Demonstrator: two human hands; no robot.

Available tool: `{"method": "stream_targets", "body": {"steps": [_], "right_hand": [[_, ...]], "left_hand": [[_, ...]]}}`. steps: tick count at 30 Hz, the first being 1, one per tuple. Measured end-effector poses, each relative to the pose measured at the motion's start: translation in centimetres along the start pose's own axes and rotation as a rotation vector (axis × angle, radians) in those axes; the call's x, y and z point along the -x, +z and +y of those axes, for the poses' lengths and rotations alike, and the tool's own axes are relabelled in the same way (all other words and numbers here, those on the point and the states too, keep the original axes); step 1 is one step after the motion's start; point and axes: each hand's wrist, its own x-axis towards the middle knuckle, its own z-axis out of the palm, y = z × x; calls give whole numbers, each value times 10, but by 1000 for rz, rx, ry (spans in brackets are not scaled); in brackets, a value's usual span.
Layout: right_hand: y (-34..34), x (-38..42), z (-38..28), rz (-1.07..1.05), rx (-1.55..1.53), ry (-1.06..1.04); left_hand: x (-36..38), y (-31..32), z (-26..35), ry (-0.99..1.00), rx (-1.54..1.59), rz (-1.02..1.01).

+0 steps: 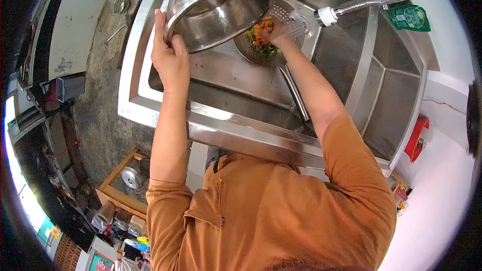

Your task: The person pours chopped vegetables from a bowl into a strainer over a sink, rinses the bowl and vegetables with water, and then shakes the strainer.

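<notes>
My left hand (pixel 169 62) grips the rim of a large stainless steel bowl (pixel 203 22), with the fingers outside and the thumb at the edge. The bowl is tilted on its side, its mouth facing down and right, and I see no food in it. To its right, a metal strainer (pixel 243 50) with a long handle (pixel 295 95) rests in the sink (pixel 226 89). Chopped orange and green vegetables (pixel 262 45) lie in the strainer. My right hand (pixel 281 34) reaches over them, touching or just above; its fingers are smeared by motion and partly hidden.
A faucet with a flexible metal neck and white head (pixel 329 16) points over the sink from the right. Behind it lies a green pouch (pixel 409 18). A second basin (pixel 391 100) is at the right, beside a red container (pixel 416 138). A wooden rack (pixel 120 200) stands lower left.
</notes>
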Motion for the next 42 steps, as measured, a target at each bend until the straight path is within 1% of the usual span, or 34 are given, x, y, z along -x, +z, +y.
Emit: {"method": "stream_targets", "body": {"steps": [1,2,4,5,7,8,10,11,13,14,16,17,19,20,22,25,26,28,29,31,32,34,35,37,39,41,42], "right_hand": [[3,-3,-11,-82,4,26],[8,-5,-20,-84,-1,23],[17,-6,-34,-117,302,-69],[30,-14,-31,-122,304,-72],[64,-36,-16,24,447,-217],[68,-34,-11,22,456,-220],[69,-36,-2,172,189,-135],[61,-36,4,172,199,-143],[38,-33,14,23,-350,-83],[33,-30,17,19,-341,-87],[24,-21,25,334,-259,-176],[14,-16,28,336,-252,-175],[-4,-8,31,77,-476,-181],[-6,-7,34,78,-473,-183],[-7,-6,38,154,-409,-151],[-2,-16,55,105,-498,-148],[-8,-9,51,106,-497,-145],[-26,11,35,-130,-805,13],[-21,6,39,-129,-805,13],[5,-11,57,123,-466,-118],[16,-9,56,122,-466,-117],[37,2,43,231,-136,-222],[43,11,35,232,-138,-220],[51,26,24,257,78,-280],[45,28,20,243,38,-316],[49,16,23,221,-1,-352],[61,-6,34,213,-95,-271]], "left_hand": [[0,0,0,-18,-2,-6],[-1,0,-1,-16,-7,-6],[-1,2,-5,55,2,15],[-1,2,-5,49,-2,14],[-2,1,-3,45,-9,12],[-1,1,-4,37,-6,17],[-2,2,-6,29,42,13],[-3,1,-5,22,43,23],[-2,0,-2,21,65,6],[-2,1,-3,65,41,40],[-2,1,-4,53,55,40],[-3,1,-3,51,67,34],[-3,0,0,33,67,30],[-3,0,1,15,60,23],[-3,-1,1,7,57,26],[-3,-1,2,4,58,24],[-3,-1,2,8,60,26],[-3,0,-2,36,52,33],[-4,1,-4,63,41,44],[-4,0,-4,61,23,47],[-3,0,-4,61,7,47],[-3,1,-3,41,27,42],[-3,1,-3,21,47,37],[-2,0,1,-13,81,11],[-3,0,0,-48,111,-9],[-3,2,-6,-1,115,2],[-2,1,-5,-4,114,0]]}}
